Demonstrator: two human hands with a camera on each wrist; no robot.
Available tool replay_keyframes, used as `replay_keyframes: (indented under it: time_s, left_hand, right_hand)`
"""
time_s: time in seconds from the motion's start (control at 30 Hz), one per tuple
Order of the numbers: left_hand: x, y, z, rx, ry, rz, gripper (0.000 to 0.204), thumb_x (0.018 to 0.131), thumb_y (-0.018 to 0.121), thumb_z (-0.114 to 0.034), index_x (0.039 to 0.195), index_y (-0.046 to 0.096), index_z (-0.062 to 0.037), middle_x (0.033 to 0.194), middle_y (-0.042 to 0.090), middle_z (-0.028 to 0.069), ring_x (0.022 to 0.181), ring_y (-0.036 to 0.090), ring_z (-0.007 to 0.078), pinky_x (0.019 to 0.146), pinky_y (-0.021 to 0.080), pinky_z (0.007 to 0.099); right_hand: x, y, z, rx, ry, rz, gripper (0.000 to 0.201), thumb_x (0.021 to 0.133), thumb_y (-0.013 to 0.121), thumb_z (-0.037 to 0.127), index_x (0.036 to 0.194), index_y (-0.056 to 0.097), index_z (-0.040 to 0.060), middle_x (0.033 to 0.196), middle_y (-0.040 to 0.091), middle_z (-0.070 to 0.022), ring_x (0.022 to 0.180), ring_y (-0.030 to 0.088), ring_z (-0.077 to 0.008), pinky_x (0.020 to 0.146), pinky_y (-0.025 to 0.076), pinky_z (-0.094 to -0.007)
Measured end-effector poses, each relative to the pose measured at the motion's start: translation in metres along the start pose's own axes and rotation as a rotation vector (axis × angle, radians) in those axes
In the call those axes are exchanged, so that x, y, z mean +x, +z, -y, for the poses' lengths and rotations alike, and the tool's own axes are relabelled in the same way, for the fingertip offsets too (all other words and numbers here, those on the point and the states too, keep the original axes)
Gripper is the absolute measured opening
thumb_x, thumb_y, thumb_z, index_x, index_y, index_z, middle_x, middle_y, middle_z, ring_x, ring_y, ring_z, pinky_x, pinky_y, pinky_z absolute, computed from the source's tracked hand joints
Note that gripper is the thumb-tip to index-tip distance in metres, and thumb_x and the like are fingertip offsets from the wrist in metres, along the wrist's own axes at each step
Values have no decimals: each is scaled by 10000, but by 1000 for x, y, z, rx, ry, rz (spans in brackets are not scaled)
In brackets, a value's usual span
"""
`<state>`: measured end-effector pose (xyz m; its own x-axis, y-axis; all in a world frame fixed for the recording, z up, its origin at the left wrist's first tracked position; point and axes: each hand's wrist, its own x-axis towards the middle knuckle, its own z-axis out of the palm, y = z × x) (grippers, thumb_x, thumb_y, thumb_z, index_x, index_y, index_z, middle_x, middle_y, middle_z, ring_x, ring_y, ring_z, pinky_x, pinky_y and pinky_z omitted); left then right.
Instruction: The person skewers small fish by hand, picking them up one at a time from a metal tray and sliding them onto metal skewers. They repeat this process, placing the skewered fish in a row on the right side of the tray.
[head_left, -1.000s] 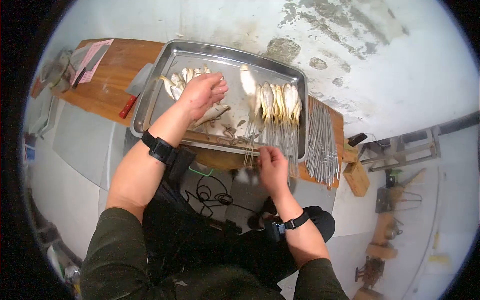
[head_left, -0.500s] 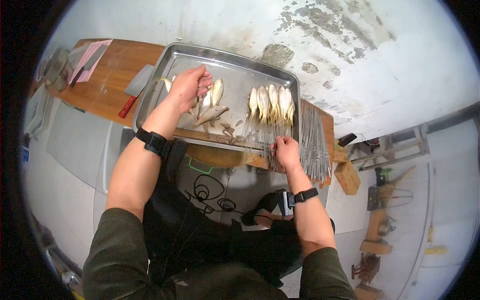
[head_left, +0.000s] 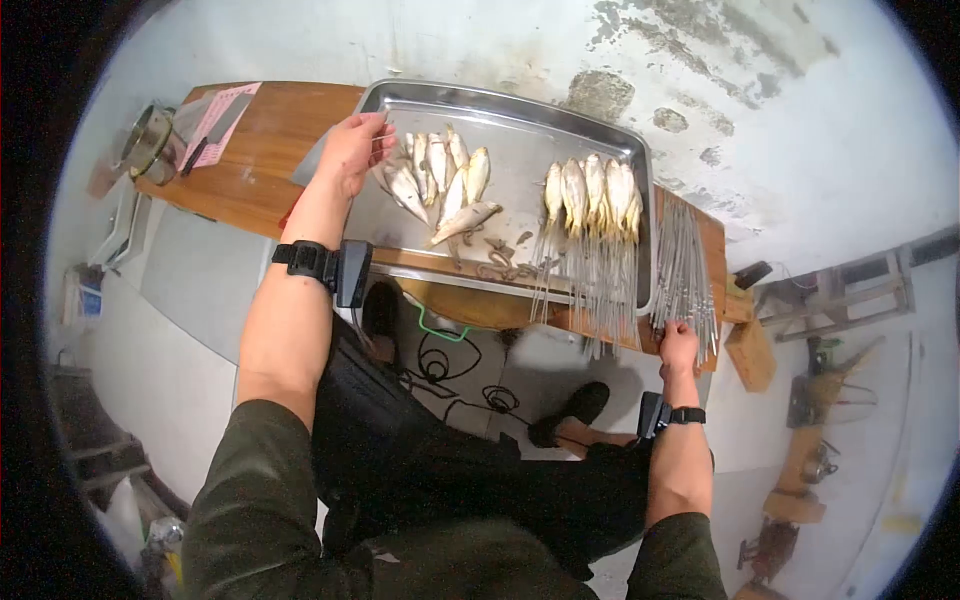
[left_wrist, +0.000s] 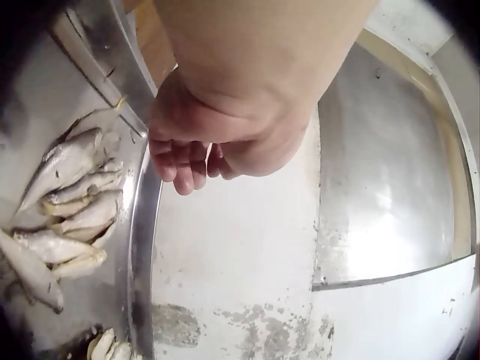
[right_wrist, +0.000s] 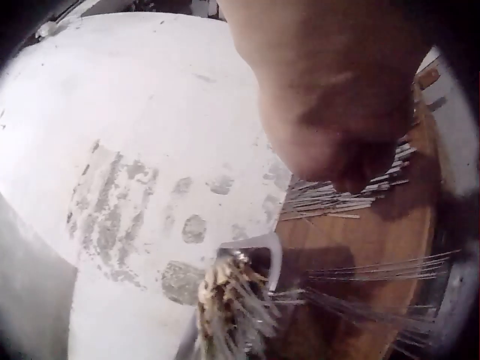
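My left hand (head_left: 352,152) hovers over the left rim of the metal tray (head_left: 500,97), fingers loosely bent; in the left wrist view no object shows in the hand (left_wrist: 217,142). Just right of it lie several loose fish (head_left: 437,165). A row of fish on skewers (head_left: 594,190) fills the tray's right part, the skewers' ends jutting over the front rim. My right hand (head_left: 680,350) is at the near ends of a pile of loose metal skewers (head_left: 683,260); its fingertips are hidden in the right wrist view, where the hand (right_wrist: 345,142) covers part of the pile.
A knife on pink paper (head_left: 222,118) and a metal pot (head_left: 150,140) are on the wooden table (head_left: 270,140) at the left. Dark scraps (head_left: 500,262) lie near the tray's front. A wall rises behind, and a cardboard box (head_left: 750,355) stands at the right.
A blurred fish beside the row has come to rest in it. My right hand has moved right, from the skewered fish's skewer ends to the loose pile. My left hand has shifted left off the loose fish.
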<state>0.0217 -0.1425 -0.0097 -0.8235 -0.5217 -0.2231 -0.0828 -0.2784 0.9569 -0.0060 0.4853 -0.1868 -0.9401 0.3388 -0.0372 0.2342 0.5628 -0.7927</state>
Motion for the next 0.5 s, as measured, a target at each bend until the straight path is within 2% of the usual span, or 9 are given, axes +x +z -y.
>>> replay_keyframes:
  time_s: [0.03,0.07,0.13,0.17,0.23,0.27,0.33,0.37,0.5]
  left_hand:
    - [0,-5,1,90,43,1,160,914,545,-177,995,593,-48,856,632,36,727,605,116,635,483,252]
    - [0,-9,2,107,48,-9,160,914,545,-177,995,593,-48,856,632,36,727,605,116,635,483,252]
    - [5,-14,10,517,89,-54,184,886,582,-206,889,626,-28,769,630,47,722,604,107,630,486,250]
    - [13,-22,20,723,52,-55,300,845,627,-275,884,656,21,807,677,136,791,659,207,686,517,314]
    - [18,-25,40,992,39,-38,369,829,638,-319,932,657,36,877,675,183,850,657,268,740,516,350]
    - [20,-27,46,1246,20,-14,445,813,649,-362,980,659,50,947,672,229,909,656,330,793,516,386]
    - [9,-18,50,1362,4,-30,499,796,656,-399,1000,655,56,990,651,255,954,632,364,833,501,405]
    - [3,-12,52,1468,-12,-41,553,778,663,-436,1021,652,61,1033,629,280,1000,608,398,872,487,424]
    - [-3,2,60,1517,-7,-84,549,756,686,-457,971,671,49,1011,645,258,984,619,379,867,490,414]
  right_hand:
    - [7,7,-25,-116,-63,11,206,887,587,192,808,624,5,628,587,-51,551,533,-123,496,423,-289]
    - [1,14,-18,-102,-59,25,206,887,587,192,808,624,5,628,587,-51,551,533,-123,496,423,-289]
    - [-24,19,18,-301,-211,39,253,855,616,222,870,635,-30,680,641,-143,603,605,-228,583,472,-352]
    - [-33,21,35,-287,-205,48,253,855,616,222,870,635,-30,680,641,-143,603,605,-228,583,472,-352]
    - [-41,27,59,-408,-195,143,272,823,649,267,922,661,14,873,659,-234,845,629,-400,742,499,-440]
    - [-42,33,57,-398,-193,148,272,823,649,267,922,661,14,873,659,-234,845,629,-400,742,499,-440]
    - [-42,42,52,-386,-316,102,310,790,662,251,932,635,-23,799,657,-229,810,621,-426,716,495,-427]
    - [-37,45,46,-430,-277,195,331,785,667,254,996,627,2,892,662,-218,871,618,-424,744,495,-436]
    - [-36,66,38,-449,-236,154,395,779,680,261,1064,604,-1,1014,638,-234,914,605,-426,743,499,-434]
